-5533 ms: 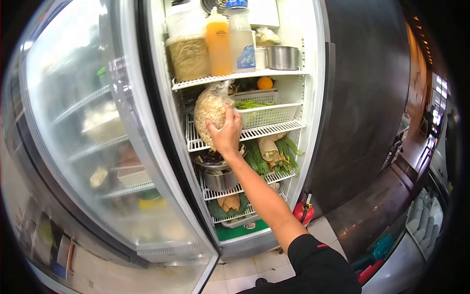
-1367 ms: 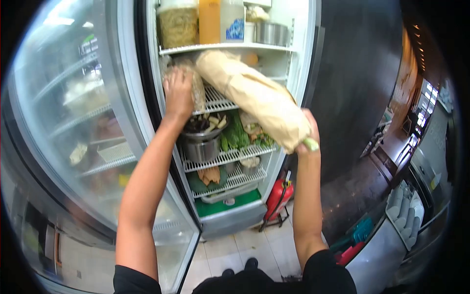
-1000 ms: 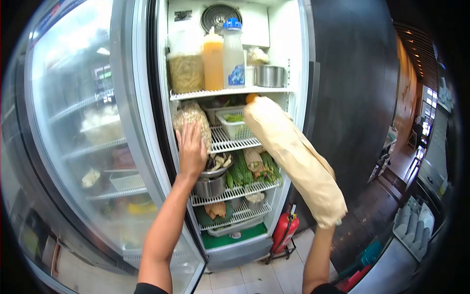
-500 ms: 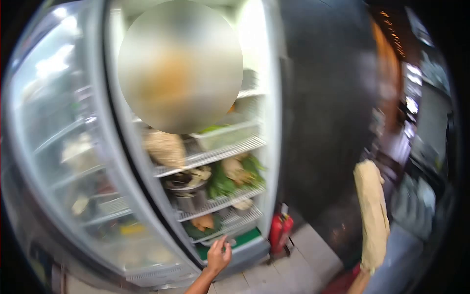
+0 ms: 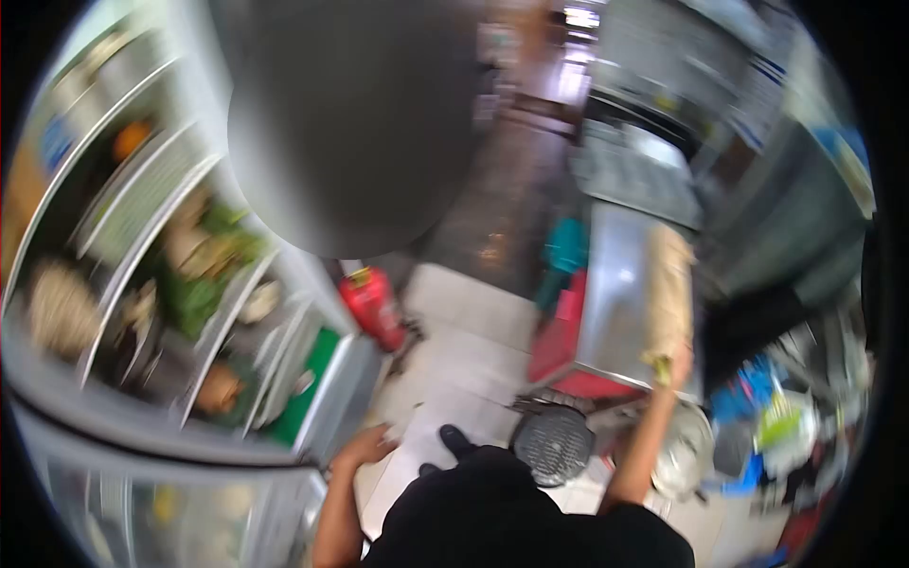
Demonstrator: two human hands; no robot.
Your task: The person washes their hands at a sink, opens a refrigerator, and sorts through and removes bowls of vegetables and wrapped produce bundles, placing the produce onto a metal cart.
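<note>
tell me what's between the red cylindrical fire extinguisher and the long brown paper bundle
In the head view, from extinguisher to brown paper bundle: pale floor tiles, a blurred teal object, a red one, then a shiny steel worktop.

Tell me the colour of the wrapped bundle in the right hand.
The wrapped bundle is light brown, as seen in the head view, though blurred.

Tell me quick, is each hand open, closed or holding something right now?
Left hand: nothing seen in it; too blurred to tell open from closed.
Right hand: closed, holding the paper bundle by its near end.
</note>
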